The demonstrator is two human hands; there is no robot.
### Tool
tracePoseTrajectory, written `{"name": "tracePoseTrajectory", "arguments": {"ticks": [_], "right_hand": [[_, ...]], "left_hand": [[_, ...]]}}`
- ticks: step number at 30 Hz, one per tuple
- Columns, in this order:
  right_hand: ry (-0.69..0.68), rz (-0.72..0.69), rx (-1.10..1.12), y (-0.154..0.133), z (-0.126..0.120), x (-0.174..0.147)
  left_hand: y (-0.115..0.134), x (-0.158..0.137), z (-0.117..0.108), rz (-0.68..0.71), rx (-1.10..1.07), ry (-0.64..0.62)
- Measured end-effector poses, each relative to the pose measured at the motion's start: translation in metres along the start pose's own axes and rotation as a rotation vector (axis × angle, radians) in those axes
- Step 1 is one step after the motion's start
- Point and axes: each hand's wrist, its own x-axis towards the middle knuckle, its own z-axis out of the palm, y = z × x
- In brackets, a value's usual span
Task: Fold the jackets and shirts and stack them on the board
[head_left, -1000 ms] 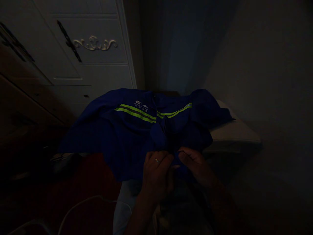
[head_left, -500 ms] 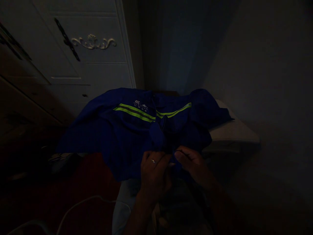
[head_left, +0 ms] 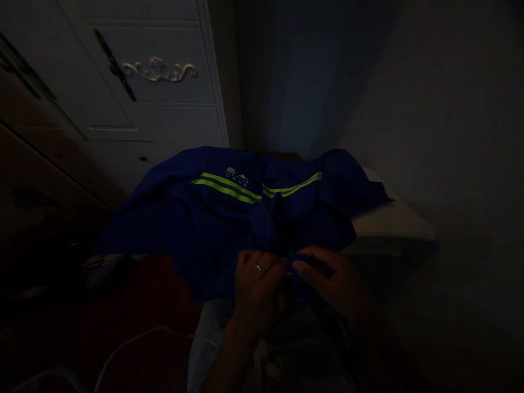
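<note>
A dark blue jacket with yellow-green stripes across the chest and a white printed logo is spread in front of me, its sleeves out to both sides. My left hand, with a ring on one finger, is closed on the jacket's near edge. Close beside it, my right hand pinches the same edge between thumb and fingers. The fingertips of both hands nearly meet. Deep shadow hides what lies between them.
Under the jacket's right side shows a pale board-like surface. A white cabinet with dark handles stands at the back left. On the dark red floor runs a white cable. A grey wall rises on the right.
My right hand's fingers have shifted slightly at the jacket's edge, with the thumb a little lower. My left hand and the jacket stay nearly in place.
</note>
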Motion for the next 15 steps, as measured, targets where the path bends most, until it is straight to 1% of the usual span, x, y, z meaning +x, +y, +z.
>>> {"name": "tracePoseTrajectory", "arguments": {"ticks": [2, 4, 6, 10, 15], "right_hand": [[0.000, 0.046, 0.004, -0.003, -0.002, -0.001], [-0.025, 0.121, 0.040, -0.006, -0.004, -0.002], [-0.057, 0.164, 0.069, -0.009, -0.007, -0.002], [-0.099, 0.151, 0.064, -0.012, -0.011, -0.001], [-0.121, 0.162, 0.034, -0.015, -0.016, 0.001]], "left_hand": [[0.001, 0.002, -0.002, 0.007, 0.017, 0.002], [0.002, 0.003, -0.003, 0.003, 0.027, 0.004], [0.002, 0.005, -0.004, 0.008, 0.030, 0.008], [0.003, 0.006, -0.005, 0.026, 0.048, -0.005], [0.005, 0.009, -0.008, 0.045, 0.069, -0.022]]}}
